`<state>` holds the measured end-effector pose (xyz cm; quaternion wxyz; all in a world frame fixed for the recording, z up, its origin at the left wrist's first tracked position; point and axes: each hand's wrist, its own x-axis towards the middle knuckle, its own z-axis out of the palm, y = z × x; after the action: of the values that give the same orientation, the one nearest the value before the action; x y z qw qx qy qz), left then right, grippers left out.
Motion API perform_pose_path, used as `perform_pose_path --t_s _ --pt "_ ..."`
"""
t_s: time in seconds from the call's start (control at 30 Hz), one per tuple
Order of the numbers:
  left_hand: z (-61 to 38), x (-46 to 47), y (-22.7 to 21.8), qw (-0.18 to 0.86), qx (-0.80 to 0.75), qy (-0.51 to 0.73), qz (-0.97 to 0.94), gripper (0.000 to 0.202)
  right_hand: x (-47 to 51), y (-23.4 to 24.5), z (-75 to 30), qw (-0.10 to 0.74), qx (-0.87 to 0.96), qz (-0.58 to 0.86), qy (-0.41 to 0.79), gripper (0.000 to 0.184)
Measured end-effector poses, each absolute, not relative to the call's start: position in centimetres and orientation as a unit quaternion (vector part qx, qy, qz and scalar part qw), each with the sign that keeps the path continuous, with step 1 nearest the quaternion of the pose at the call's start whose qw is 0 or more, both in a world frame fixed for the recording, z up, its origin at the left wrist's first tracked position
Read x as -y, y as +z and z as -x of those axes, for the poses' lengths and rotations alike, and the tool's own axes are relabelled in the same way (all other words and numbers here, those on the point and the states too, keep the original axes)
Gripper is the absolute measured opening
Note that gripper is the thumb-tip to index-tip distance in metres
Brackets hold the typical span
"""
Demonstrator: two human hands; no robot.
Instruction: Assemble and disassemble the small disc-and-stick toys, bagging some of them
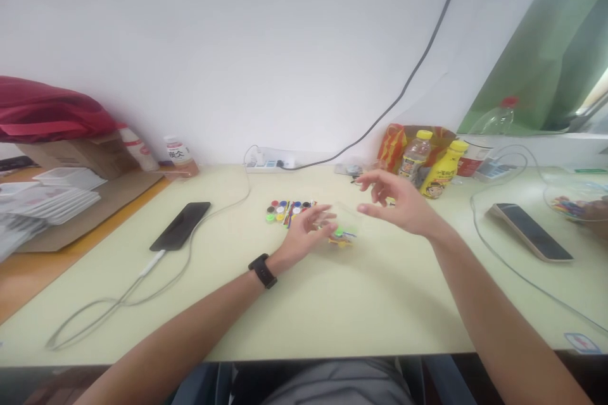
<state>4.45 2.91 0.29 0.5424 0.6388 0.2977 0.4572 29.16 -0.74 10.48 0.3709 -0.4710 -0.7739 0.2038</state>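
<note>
Counter (266, 323): is meeting the white wall (304, 44) behind.
Front edge (294, 357): is running nearer the body, leaving room before both hands.
Left hand (306, 234): is curving loosely, grasping nothing visible — beside the small colourful piece (339, 239), blurring.
Right hand (396, 202): is hovering half-spread, visibly gripping nothing.
Discs (280, 218): left hand is partly hiding them.

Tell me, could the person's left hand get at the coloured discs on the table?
Probably yes: the left hand is close beside the coloured discs, and nothing seems to cover those in view, though the hand may hide some.
</note>
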Motion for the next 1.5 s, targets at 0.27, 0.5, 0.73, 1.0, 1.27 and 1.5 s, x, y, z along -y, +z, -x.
perform_pose_path --t_s 0.27,0.5,0.73,1.0,1.27,1.5 --pt "-4.4 -3.8 0.3 0.442 -0.351 0.451 -0.692 0.042 -0.9 3.5 -27.4 0.385 0.750 0.403 0.357 0.034" --pt "-3.9 -3.6 0.7 0.466 -0.354 0.455 -0.671 0.035 -1.0 2.3 -26.2 0.422 0.675 0.388 0.464 0.036" --pt "-3.6 -3.9 0.6 0.526 -0.352 0.431 -0.643 0.034 -1.5 1.4 -25.9 0.490 0.602 0.388 0.496 0.035" --pt "-1.7 -5.8 0.7 0.553 -0.343 0.437 -0.621 0.038 -1.9 0.9 -26.4 0.498 0.584 0.412 0.491 0.034" --pt "-1.9 -5.3 0.9 0.583 -0.341 0.383 -0.630 0.032 -2.2 0.5 -26.5 0.511 0.574 0.408 0.492 0.030" --pt "-2.5 -4.5 1.2 0.591 -0.328 0.379 -0.632 0.032 -1.5 0.8 -25.4 0.494 0.593 0.397 0.496 0.033"
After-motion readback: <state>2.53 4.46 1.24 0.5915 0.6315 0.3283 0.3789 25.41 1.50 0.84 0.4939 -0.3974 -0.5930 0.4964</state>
